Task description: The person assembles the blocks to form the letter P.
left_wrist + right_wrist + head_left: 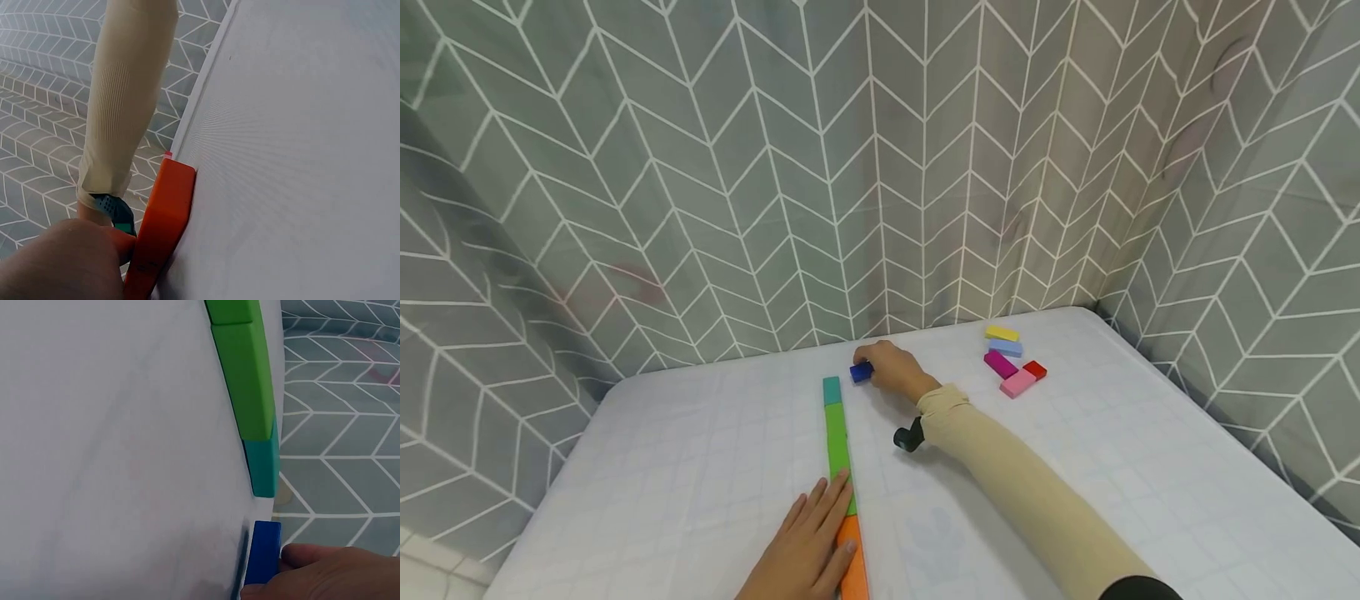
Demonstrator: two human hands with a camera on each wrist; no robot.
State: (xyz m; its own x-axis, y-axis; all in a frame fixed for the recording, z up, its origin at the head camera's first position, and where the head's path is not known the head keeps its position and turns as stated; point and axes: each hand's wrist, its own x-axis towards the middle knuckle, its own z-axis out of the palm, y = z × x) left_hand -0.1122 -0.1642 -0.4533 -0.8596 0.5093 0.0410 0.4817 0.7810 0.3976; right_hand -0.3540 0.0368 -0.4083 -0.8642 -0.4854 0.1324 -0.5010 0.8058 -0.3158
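Observation:
My right hand (891,367) pinches a dark blue block (861,372) between thumb and fingers near the table's back edge. Just left of it, a teal block (832,390) forms the far end of a straight row. Green blocks (837,433) follow it toward me, then an orange block (853,575). In the right wrist view the dark blue block (264,550) is apart from the teal end, with a small gap. My left hand (808,537) rests along the row, fingers straight. Its fingertips touch the green part, and its thumb lies against the orange block (164,215).
At the back right lie loose blocks: yellow (1002,333), light blue (1006,347), magenta (1000,364), pink (1018,383) and red (1035,370). A white cloth (700,467) covers the table. Grey patterned curtains (880,167) hang behind and at the sides.

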